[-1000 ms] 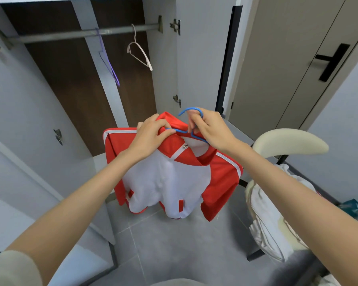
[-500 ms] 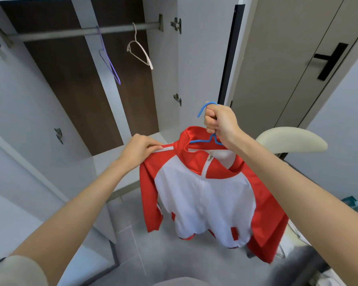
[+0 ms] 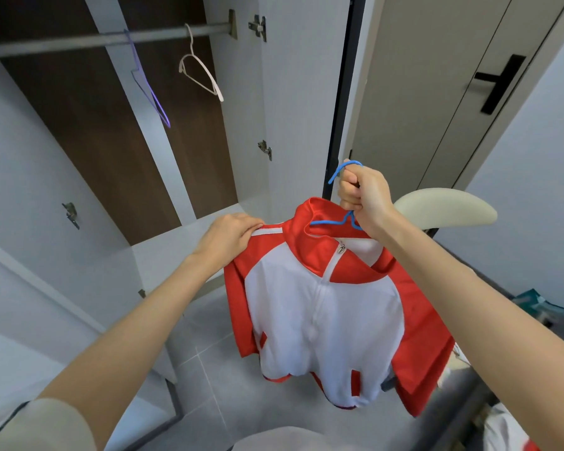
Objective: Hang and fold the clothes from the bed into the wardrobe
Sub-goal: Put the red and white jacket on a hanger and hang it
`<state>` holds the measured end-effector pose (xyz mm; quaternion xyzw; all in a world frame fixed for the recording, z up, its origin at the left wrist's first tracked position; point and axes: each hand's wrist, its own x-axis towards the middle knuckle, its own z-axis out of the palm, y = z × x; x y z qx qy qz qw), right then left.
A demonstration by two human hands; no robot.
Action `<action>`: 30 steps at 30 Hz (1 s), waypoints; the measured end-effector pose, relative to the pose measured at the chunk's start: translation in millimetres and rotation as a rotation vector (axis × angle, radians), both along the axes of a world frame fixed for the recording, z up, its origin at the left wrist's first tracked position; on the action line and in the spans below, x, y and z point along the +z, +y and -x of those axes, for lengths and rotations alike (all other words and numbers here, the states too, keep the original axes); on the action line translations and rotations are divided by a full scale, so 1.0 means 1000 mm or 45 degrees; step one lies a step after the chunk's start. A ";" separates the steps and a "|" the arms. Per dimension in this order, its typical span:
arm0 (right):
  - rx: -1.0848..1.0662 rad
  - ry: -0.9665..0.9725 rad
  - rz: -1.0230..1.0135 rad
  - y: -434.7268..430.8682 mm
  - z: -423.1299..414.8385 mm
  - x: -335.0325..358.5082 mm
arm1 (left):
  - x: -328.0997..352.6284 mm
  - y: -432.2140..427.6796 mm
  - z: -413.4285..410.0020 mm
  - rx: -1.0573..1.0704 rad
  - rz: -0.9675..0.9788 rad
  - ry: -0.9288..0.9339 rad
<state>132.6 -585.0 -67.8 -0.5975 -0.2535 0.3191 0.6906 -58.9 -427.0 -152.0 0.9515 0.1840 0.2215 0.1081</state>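
- Two hands share one load. The right hand (image 3: 367, 198) is fisted round the neck of a blue hanger (image 3: 331, 222), whose hook pokes out above the knuckles.
- The left hand (image 3: 228, 237) grips the shoulder of the red-and-white jacket (image 3: 323, 320), fingers curled over its white stripe.
- The jacket hangs on the blue hanger, zipped up the front, in mid-air above the grey floor (image 3: 209, 385) and in front of the open wardrobe (image 3: 290, 109).
- Inside the wardrobe a metal rail (image 3: 79, 43) carries a purple hanger (image 3: 150, 92) and a pale hanger (image 3: 201, 76), set apart from each other.
- Just right of the right hand — a cream chair back (image 3: 446, 208).
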 end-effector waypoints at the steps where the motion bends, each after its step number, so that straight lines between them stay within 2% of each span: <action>1: -0.006 0.011 -0.004 0.000 -0.001 -0.001 | 0.000 0.000 0.000 -0.001 -0.027 -0.012; 5: -0.012 0.035 -0.014 0.000 -0.006 -0.001 | 0.006 -0.003 -0.003 0.010 -0.141 -0.083; 11: -0.053 -0.187 0.101 0.009 -0.003 -0.020 | 0.026 -0.009 -0.011 0.044 -0.214 -0.162; 16: -0.371 0.103 0.172 0.016 -0.018 -0.034 | 0.020 -0.017 0.001 -0.118 -0.464 -0.230; 20: -0.437 0.132 0.201 0.024 -0.020 -0.031 | 0.006 -0.006 0.011 -0.219 -0.624 -0.148; 22: -0.410 0.112 0.202 0.030 -0.014 -0.027 | 0.006 -0.003 0.010 -0.121 -0.558 -0.138; 25: -0.256 0.107 0.162 0.038 -0.003 -0.016 | 0.016 -0.002 0.000 0.050 -0.247 -0.063; 28: -0.086 0.049 0.165 0.044 0.008 0.001 | 0.018 0.001 -0.017 -0.050 -0.116 0.185; 30: 0.032 0.006 0.190 0.045 0.012 0.014 | 0.018 0.001 -0.026 -0.103 -0.014 0.187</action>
